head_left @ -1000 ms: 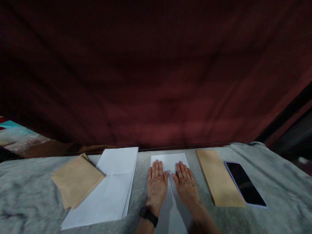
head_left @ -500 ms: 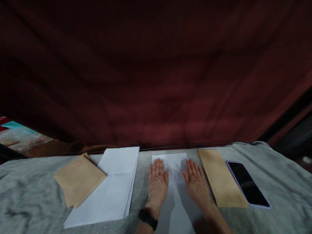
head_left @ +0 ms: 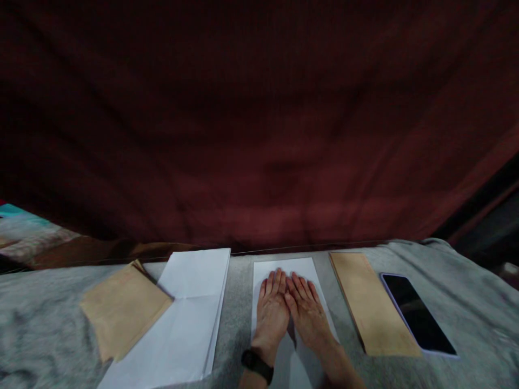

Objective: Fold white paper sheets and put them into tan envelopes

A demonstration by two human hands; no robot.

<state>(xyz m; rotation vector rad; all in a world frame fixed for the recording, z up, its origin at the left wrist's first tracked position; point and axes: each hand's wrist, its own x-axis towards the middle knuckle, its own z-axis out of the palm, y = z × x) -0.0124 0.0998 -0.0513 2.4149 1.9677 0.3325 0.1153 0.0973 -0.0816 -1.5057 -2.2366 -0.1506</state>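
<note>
A narrow white sheet of paper (head_left: 284,266) lies lengthwise in front of me on the grey cloth. My left hand (head_left: 272,313), with a black band on its wrist, lies flat on the sheet with fingers stretched out. My right hand (head_left: 308,314) lies flat right beside it, fingers out, the two hands touching at the fingers in the middle of the sheet. Neither hand holds anything.
Left of the sheet lies a stack of white paper (head_left: 186,319) with a brown envelope (head_left: 121,308) over its left side. To the right lie a long brown envelope (head_left: 371,305) and a dark phone (head_left: 417,313). A dark red curtain (head_left: 259,124) hangs behind the grey cloth (head_left: 466,324).
Half a second ago my hands lay apart on the sheet, the right one near its right edge. They have slid together to the sheet's middle.
</note>
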